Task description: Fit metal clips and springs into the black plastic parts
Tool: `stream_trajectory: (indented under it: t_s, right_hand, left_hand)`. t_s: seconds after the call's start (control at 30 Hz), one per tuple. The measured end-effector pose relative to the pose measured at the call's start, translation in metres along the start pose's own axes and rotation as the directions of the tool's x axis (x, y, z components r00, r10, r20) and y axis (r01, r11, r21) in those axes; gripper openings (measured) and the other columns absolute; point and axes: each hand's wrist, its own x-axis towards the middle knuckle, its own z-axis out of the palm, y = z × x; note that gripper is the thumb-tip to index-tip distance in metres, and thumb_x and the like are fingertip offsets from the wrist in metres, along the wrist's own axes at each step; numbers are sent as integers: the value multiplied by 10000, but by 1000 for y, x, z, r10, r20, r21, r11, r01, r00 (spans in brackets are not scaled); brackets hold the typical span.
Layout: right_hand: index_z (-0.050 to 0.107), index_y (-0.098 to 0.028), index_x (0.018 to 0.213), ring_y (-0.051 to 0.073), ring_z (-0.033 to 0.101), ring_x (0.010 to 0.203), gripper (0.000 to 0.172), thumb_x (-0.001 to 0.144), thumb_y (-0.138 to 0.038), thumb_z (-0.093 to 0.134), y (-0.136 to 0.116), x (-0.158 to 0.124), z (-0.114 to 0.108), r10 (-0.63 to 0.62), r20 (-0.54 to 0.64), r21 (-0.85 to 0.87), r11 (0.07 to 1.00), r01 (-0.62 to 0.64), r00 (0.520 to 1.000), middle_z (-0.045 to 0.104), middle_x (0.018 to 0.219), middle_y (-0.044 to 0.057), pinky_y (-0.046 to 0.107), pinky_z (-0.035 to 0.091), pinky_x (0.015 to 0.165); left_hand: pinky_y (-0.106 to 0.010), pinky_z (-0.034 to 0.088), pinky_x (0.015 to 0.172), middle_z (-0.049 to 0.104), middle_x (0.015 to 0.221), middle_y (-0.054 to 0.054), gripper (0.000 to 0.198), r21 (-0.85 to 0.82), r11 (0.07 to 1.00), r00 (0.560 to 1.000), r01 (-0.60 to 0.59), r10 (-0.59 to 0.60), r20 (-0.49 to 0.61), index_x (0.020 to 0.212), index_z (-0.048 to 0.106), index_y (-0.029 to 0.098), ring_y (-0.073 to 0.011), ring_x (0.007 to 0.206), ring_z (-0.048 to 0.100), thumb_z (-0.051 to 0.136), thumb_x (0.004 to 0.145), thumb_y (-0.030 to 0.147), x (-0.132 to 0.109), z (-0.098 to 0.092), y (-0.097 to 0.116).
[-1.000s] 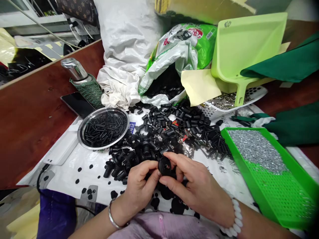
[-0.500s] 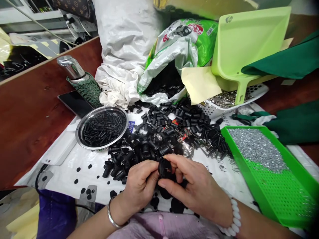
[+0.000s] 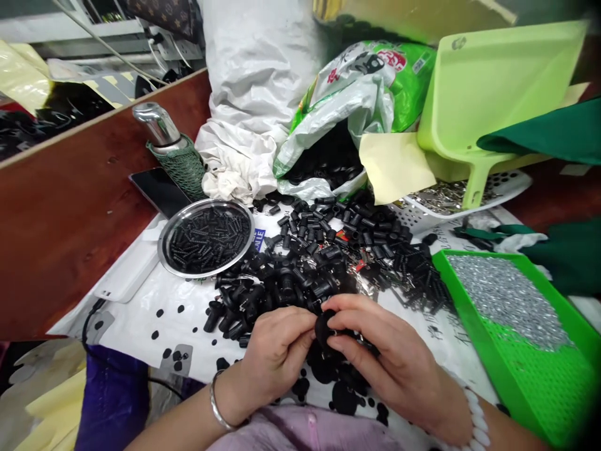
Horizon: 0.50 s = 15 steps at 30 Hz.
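Between both hands is a small round black plastic part [image 3: 323, 332], held just above the table's front edge. My left hand [image 3: 280, 347] pinches its left side with thumb and forefinger. My right hand [image 3: 382, 354] grips its right side, thumb below and fingers curled over the top. Just beyond my fingers lies a pile of black plastic parts [image 3: 286, 282], some with metal prongs. Short black tubes [image 3: 310, 222] are heaped behind it, and ribbed black sleeves [image 3: 417, 275] to the right. Flat black discs [image 3: 345, 398] lie beneath my hands.
A round steel dish [image 3: 165, 263] of ribbed black pieces stands left, beside a phone [image 3: 157, 191] and a netted bottle [image 3: 176, 156]. Right is a green tray [image 3: 516, 388] with small silvery pieces. Behind are an opened bag [image 3: 408, 81], a white basket [image 3: 422, 219] and a light-green dustpan [image 3: 498, 94].
The view has shifted, so the whole scene sits further right. The black part has turned a little between my fingers, and my right fingers now reach further over it.
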Motion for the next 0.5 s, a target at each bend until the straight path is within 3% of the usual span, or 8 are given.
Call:
stream_trajectory:
  t_s: [0.2,0.37,0.5]
  right_hand:
    - [553,-202,967,176,611,996,153,834,-136,513,7,-8,11,-1,-86,-48,999,-3,996,630,1068,79,265,532,835]
    - [566,-209,954,179,631,954,135,829,-171,534,22,-20,11,27,-192,-64,997,-40,981,635,1056,76,252,549,803]
    - [570,-238,970,217,614,984,156,823,-190,543,37,-28,-2,123,-316,-9,991,-132,941,617,1063,85,314,550,818]
  left_hand:
    - [-235,493,610,660,762,-56,168,83,989,991,-121,125,-42,927,549,156,-132,658,606,441,839,62,4,-1,-2]
    - [-247,514,657,678,815,-67,131,104,984,988,-142,134,76,949,564,150,-143,714,631,477,852,132,18,-5,2]
    - [-263,510,776,668,958,-89,215,188,975,987,-115,91,133,1053,560,147,-156,875,621,529,845,193,40,-24,-5]
